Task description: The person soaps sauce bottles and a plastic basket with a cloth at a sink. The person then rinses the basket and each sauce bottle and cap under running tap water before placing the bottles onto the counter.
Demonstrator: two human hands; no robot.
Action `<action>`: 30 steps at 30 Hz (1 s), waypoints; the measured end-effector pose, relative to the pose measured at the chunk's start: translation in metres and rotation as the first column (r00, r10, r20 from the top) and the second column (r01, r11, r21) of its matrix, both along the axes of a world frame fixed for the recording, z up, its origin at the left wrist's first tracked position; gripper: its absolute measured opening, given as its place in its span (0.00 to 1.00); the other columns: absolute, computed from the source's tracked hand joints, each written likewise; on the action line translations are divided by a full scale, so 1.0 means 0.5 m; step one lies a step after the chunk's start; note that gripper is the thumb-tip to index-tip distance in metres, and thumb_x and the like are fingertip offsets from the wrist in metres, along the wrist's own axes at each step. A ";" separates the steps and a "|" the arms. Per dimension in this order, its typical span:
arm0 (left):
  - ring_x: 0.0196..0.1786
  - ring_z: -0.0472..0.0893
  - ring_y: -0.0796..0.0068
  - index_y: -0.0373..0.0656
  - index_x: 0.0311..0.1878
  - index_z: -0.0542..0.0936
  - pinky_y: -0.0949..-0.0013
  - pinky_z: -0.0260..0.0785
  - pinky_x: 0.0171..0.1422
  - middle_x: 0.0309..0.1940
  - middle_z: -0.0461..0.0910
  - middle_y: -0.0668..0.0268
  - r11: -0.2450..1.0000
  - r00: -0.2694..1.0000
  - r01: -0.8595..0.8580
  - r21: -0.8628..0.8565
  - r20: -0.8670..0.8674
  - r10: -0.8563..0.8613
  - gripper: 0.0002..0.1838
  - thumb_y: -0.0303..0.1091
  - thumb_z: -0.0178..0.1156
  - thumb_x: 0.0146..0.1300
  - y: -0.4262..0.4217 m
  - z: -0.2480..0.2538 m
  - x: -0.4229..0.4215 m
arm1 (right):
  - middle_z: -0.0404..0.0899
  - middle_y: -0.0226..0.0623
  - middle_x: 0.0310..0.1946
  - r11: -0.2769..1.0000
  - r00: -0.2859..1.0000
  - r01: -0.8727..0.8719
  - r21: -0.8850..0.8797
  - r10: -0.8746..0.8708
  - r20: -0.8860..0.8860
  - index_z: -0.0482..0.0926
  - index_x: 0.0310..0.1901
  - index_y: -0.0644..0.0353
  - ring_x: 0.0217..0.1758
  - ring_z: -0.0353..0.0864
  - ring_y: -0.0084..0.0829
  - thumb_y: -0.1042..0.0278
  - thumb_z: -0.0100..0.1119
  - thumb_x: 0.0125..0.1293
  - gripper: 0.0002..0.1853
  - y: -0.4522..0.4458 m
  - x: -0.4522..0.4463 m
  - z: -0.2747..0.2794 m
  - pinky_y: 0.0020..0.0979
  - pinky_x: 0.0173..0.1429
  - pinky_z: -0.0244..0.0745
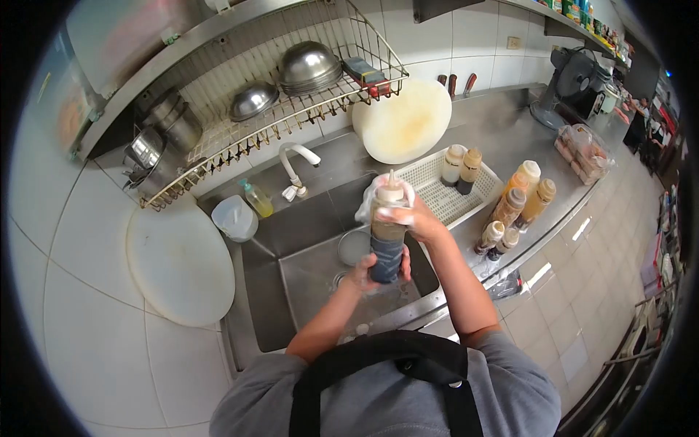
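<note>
A squeeze bottle (pixel 387 244) with dark sauce in its lower part is held upright over the sink (pixel 298 288), its pointed nozzle up. My left hand (pixel 362 273) is wrapped round the bottle near its base. Higher up, my right hand (pixel 422 220) presses a foamy white cloth (pixel 368 206) around the bottle's shoulder and cap; whether it is a cloth or a sponge is hard to make out under the suds. Foam covers part of the right fingers. Below, a round pale dish (pixel 354 247) rests in the sink.
A white perforated basket (pixel 444 197) right of the sink holds two squeeze bottles (pixel 460 166). Several more bottles (pixel 520 197) stand along the counter's front edge. Behind are a faucet (pixel 295 167), soap bottle (pixel 256 198), plastic tub (pixel 235 218), round cutting board (pixel 408 120) and wire rack (pixel 291 109).
</note>
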State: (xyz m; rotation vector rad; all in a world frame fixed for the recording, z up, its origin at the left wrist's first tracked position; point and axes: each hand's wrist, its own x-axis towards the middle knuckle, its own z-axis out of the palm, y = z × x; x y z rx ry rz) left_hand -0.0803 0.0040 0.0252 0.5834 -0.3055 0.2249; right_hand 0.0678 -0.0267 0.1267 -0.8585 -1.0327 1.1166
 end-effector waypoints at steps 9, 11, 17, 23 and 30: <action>0.54 0.78 0.70 0.36 0.59 0.72 0.65 0.70 0.59 0.53 0.79 0.61 0.315 0.451 -0.362 0.878 -0.131 0.883 0.32 0.30 0.72 0.50 0.036 0.057 0.028 | 0.81 0.47 0.42 0.744 0.558 0.552 0.377 -0.665 0.495 0.70 0.58 0.60 0.46 0.82 0.50 0.55 0.75 0.44 0.39 0.016 -0.063 -0.055 0.40 0.50 0.77; 0.56 0.77 0.70 0.37 0.62 0.70 0.65 0.69 0.61 0.55 0.77 0.61 0.356 0.501 -0.293 0.887 -0.175 0.847 0.34 0.30 0.71 0.51 0.052 0.056 0.018 | 0.80 0.51 0.45 0.786 0.537 0.573 0.232 -0.575 0.617 0.71 0.57 0.62 0.48 0.82 0.49 0.56 0.75 0.44 0.38 0.000 -0.051 -0.051 0.40 0.52 0.76; 0.61 0.74 0.71 0.38 0.66 0.63 0.67 0.66 0.65 0.58 0.72 0.61 0.500 0.489 -0.746 0.440 -0.148 0.860 0.30 0.24 0.61 0.61 0.058 0.113 0.069 | 0.79 0.48 0.40 0.613 0.088 0.590 0.525 -0.695 0.713 0.75 0.51 0.63 0.39 0.79 0.53 0.63 0.73 0.43 0.30 0.010 -0.063 -0.110 0.44 0.42 0.76; 0.42 0.80 0.76 0.38 0.50 0.74 0.71 0.75 0.50 0.40 0.80 0.64 0.155 0.191 -0.733 0.663 -0.019 0.981 0.21 0.23 0.70 0.53 0.066 0.118 0.100 | 0.79 0.52 0.41 0.818 0.373 0.497 0.290 -0.503 0.780 0.75 0.49 0.65 0.43 0.79 0.54 0.61 0.73 0.46 0.29 -0.024 -0.035 -0.087 0.43 0.45 0.76; 0.43 0.81 0.76 0.37 0.50 0.73 0.71 0.75 0.49 0.40 0.80 0.64 0.349 0.432 -0.737 0.578 0.005 0.902 0.20 0.18 0.66 0.54 0.046 0.117 0.121 | 0.75 0.37 0.57 0.997 0.921 0.012 -0.075 0.018 0.388 0.61 0.67 0.66 0.57 0.74 0.27 0.60 0.76 0.51 0.46 -0.075 0.068 -0.192 0.32 0.61 0.72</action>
